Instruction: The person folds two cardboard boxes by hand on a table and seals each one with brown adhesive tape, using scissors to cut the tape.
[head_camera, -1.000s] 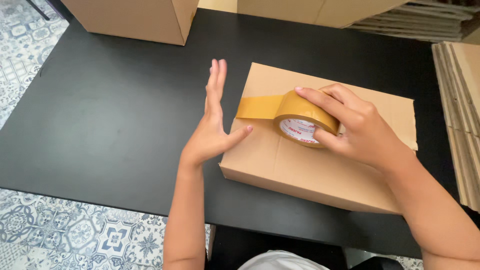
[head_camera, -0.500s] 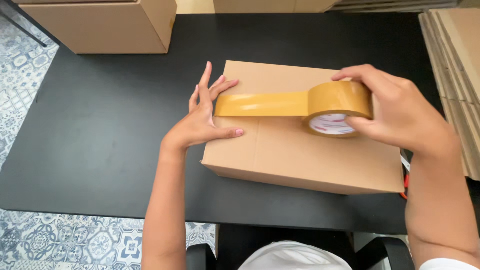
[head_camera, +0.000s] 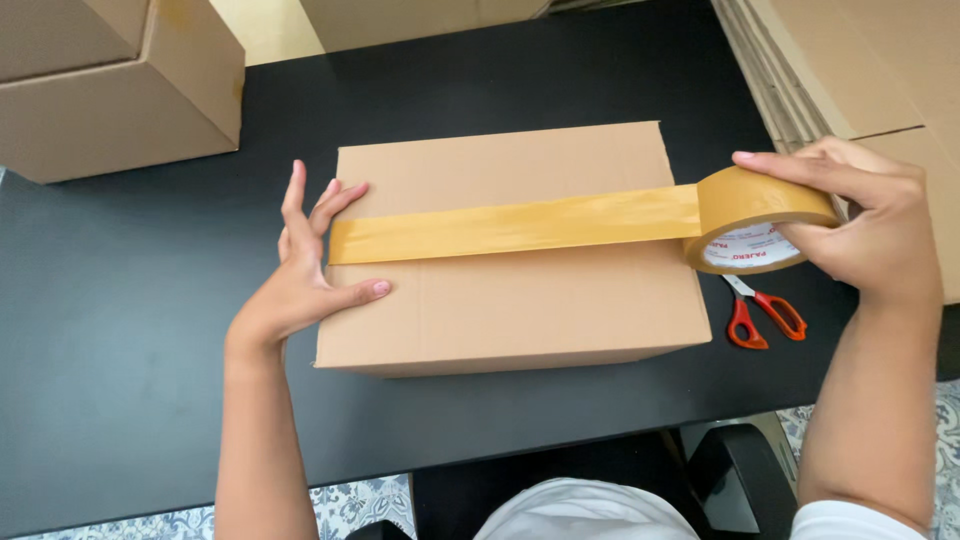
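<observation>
Tape roll (head_camera: 760, 222), one, gripped by right hand (head_camera: 870, 225) fingers; left hand (head_camera: 300, 280) spread on one box (head_camera: 520, 300)

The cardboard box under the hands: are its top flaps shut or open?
Shut. The cardboard box has a flat top, and a tape strip runs from edge to edge across it.

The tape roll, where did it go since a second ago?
The right hand pulled the tape roll from near the box's left part all the way past its right edge, so the tape strip now spans the cardboard box. The left hand stayed pressing the tape's start at the left edge. Red-handled scissors now show beside the box.
</observation>
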